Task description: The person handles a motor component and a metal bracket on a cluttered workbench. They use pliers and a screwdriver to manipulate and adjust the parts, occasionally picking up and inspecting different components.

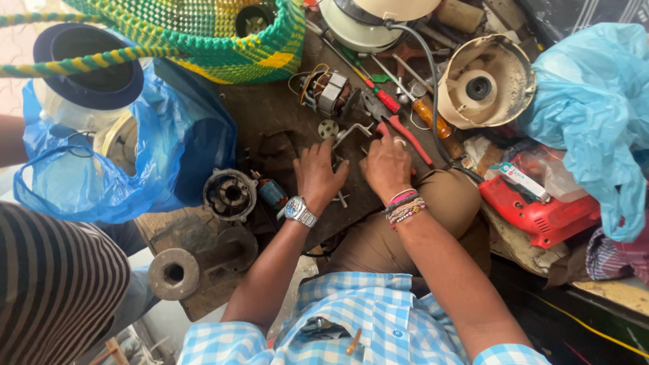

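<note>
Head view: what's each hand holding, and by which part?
Right hand rests over the red handles of the pliers; a closed grip cannot be told. Left hand lies spread on the dark workbench, holding nothing visible.

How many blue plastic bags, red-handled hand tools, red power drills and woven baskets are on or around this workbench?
Blue plastic bags: 2, the dark blue plastic bag and the light blue plastic bag
Red-handled hand tools: 2, the red-handled pliers and the red-handled screwdriver
Red power drill: 1
Green-and-yellow woven basket: 1
Total: 6
</note>
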